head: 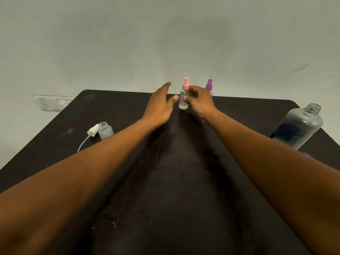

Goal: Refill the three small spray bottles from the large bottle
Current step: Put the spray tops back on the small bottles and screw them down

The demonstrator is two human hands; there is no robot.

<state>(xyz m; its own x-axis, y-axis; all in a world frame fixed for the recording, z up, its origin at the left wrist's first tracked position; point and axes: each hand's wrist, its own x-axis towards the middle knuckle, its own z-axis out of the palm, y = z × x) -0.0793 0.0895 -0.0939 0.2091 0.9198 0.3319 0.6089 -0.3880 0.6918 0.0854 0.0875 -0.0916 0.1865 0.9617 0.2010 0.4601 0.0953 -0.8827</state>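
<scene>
From the head view, the right hand [199, 102] pinches the small clear pink-capped spray bottle [184, 97] at twelve o'clock on the dark table [174, 181], the left hand [159, 104] spread loose beside it, the uncapped large clear bottle [299, 126] at two o'clock.

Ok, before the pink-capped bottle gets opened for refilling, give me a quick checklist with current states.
1. Right hand has its fingers on the pink-capped bottle: ok.
2. Left hand ready to help: open beside the bottle, not touching: ok.
3. Pink spray cap removed: not ok, it is on.
4. Large bottle uncapped for pouring: ok, neck open.
5. Liquid left in the large bottle: cannot tell.
6. First small bottle recapped: not ok; its white spray head lies beside it.
</scene>
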